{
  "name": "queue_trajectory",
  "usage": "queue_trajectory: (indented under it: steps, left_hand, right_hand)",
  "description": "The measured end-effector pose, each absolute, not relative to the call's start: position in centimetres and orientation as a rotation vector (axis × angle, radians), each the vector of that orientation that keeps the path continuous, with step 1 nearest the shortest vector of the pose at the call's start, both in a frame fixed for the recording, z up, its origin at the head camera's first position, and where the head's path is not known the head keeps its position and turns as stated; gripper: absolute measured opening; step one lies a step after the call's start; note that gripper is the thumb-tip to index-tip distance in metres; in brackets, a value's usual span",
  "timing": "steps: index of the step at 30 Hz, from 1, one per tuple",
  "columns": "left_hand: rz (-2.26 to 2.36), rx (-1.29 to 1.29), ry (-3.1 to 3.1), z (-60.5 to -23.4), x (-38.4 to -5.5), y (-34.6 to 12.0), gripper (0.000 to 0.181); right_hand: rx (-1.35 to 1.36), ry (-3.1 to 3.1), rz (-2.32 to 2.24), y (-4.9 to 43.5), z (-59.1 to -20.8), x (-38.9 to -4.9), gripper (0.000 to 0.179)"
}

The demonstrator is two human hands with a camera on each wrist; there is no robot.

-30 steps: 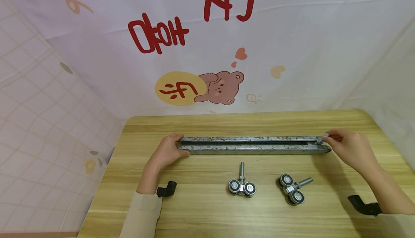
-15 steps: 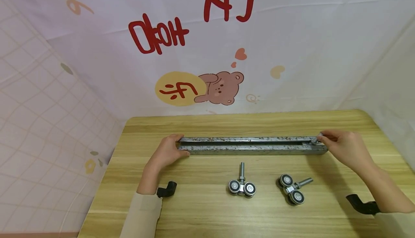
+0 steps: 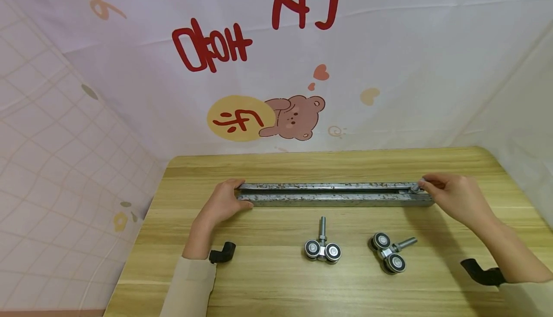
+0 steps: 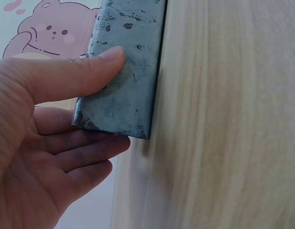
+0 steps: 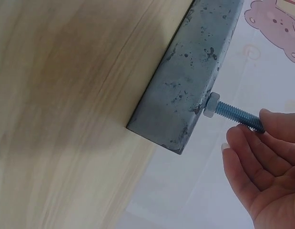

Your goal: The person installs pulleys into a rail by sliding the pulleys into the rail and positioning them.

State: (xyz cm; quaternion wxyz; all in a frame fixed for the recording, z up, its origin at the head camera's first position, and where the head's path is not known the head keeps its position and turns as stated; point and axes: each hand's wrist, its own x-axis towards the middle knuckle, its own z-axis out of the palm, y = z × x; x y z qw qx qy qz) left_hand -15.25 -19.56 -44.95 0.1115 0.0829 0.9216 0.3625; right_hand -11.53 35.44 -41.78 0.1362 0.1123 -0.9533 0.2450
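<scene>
A rust-specked steel channel rail [image 3: 337,202] lies across the table with its slot facing up. My left hand [image 3: 222,204] grips its left end, the thumb [image 4: 90,76] on the near side wall. At the opposite end my right hand [image 3: 458,197] pinches the tip of a threaded bolt [image 5: 238,114] between thumb and fingers. The bolt stands up out of the slot, its hex nut [image 5: 211,105] right at the rail's top edge. Whatever it is fixed to is hidden inside the rail. Two roller trolleys with bolts, one upright [image 3: 322,247] and one slanted [image 3: 389,253], lie in front.
The wood-grain table [image 3: 276,288] meets a printed cloth backdrop [image 3: 410,67] behind and at both sides. Black angled pieces show beside the left wrist [image 3: 222,252] and the right wrist [image 3: 483,274].
My right hand has moved left with the bolt, which has slid inward along the slot from the rail's right end. My left hand and the two loose trolleys stay where they were.
</scene>
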Motion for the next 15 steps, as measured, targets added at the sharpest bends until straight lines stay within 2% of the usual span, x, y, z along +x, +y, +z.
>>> queue_trajectory:
  steps: [15]
  left_hand:
    - [1.076,0.217,2.701,-44.76,-15.26,-19.44,0.078]
  right_hand:
    - [0.375,-2.703,0.653,35.32,-42.24,-11.57,0.016]
